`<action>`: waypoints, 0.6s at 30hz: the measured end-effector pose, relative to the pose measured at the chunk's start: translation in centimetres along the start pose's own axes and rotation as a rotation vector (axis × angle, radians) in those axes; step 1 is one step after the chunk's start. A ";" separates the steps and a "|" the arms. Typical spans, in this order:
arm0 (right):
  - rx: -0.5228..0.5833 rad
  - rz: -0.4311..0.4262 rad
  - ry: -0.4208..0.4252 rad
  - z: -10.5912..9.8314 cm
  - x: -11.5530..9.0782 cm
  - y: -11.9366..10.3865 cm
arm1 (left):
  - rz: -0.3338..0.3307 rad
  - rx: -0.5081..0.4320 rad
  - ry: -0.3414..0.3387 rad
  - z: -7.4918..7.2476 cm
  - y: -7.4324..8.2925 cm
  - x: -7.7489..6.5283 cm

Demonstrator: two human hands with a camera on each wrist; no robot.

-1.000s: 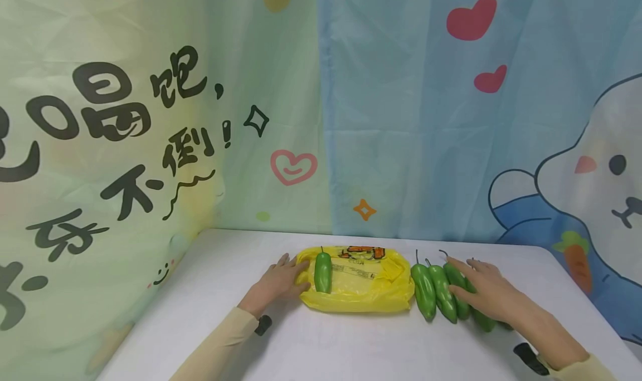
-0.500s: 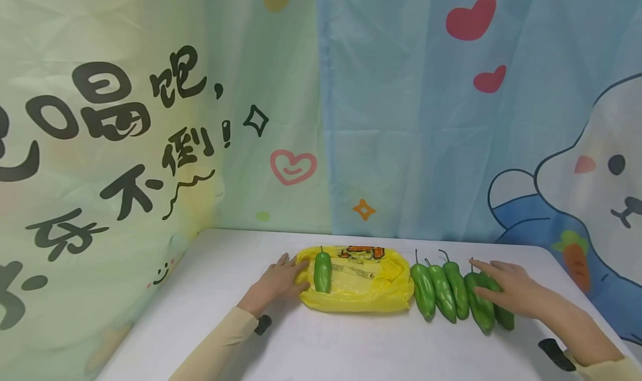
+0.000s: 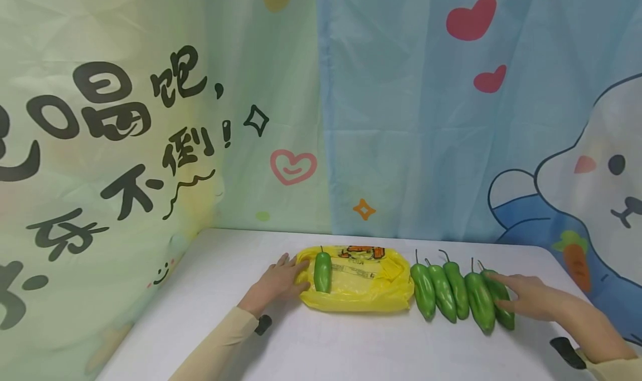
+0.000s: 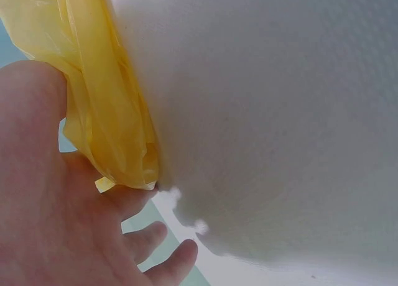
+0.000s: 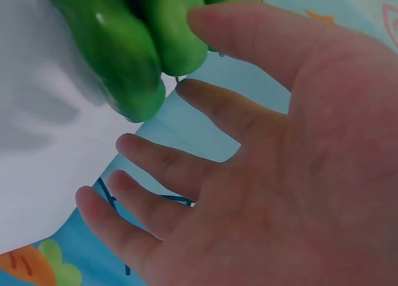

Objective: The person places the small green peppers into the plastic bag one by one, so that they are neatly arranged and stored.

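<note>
On the white table (image 3: 321,345), five glossy green peppers (image 3: 457,293) lie right of a crumpled yellow bag (image 3: 358,300) bearing another pepper (image 3: 323,272). The loosely spread left hand (image 3: 278,278) touches the bag's left end; the spread, empty right hand (image 3: 534,297) is beside the rightmost pepper (image 3: 503,308).

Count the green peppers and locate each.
6: one pepper on the yellow bag, five peppers in a row on the table to its right, the last pepper partly behind the right hand. Any inside the bag would be hidden.
</note>
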State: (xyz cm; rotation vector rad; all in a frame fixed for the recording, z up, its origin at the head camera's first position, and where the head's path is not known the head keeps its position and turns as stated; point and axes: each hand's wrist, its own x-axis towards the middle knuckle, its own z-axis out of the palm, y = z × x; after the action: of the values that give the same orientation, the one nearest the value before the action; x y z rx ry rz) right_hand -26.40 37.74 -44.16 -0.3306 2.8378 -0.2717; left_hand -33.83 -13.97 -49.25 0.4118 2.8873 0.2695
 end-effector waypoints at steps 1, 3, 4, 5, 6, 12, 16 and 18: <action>0.004 0.009 -0.013 0.1 0.0 0.0 | 0.001 0.001 0.000 0.0 0.0 0.0; 0.010 0.025 -0.030 0.3 0.1 0.1 | 0.000 0.003 -0.003 0.0 0.0 0.0; 0.012 0.027 -0.035 0.4 0.1 0.1 | 0.002 0.003 -0.002 0.0 0.0 0.0; 0.016 0.030 -0.039 0.5 0.1 0.1 | 0.002 0.004 -0.002 0.0 0.0 0.0; 0.020 0.031 -0.043 0.5 0.1 0.2 | 0.003 0.003 -0.002 0.0 0.0 0.0; 0.045 0.025 -0.068 0.8 0.4 0.8 | 0.010 -0.002 0.006 -0.1 0.1 -0.2; 0.064 0.030 -0.087 1.0 0.6 1.1 | 0.011 -0.004 0.007 -0.1 0.1 -0.2; 0.079 0.041 -0.102 1.1 0.7 1.2 | 0.011 -0.004 0.006 -0.1 0.1 -0.2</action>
State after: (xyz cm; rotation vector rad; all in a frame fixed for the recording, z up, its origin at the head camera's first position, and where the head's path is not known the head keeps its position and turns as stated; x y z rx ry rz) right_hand -26.96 38.57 -45.66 -0.2619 2.7219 -0.3470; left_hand -33.66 -13.98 -49.07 0.4265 2.8910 0.2788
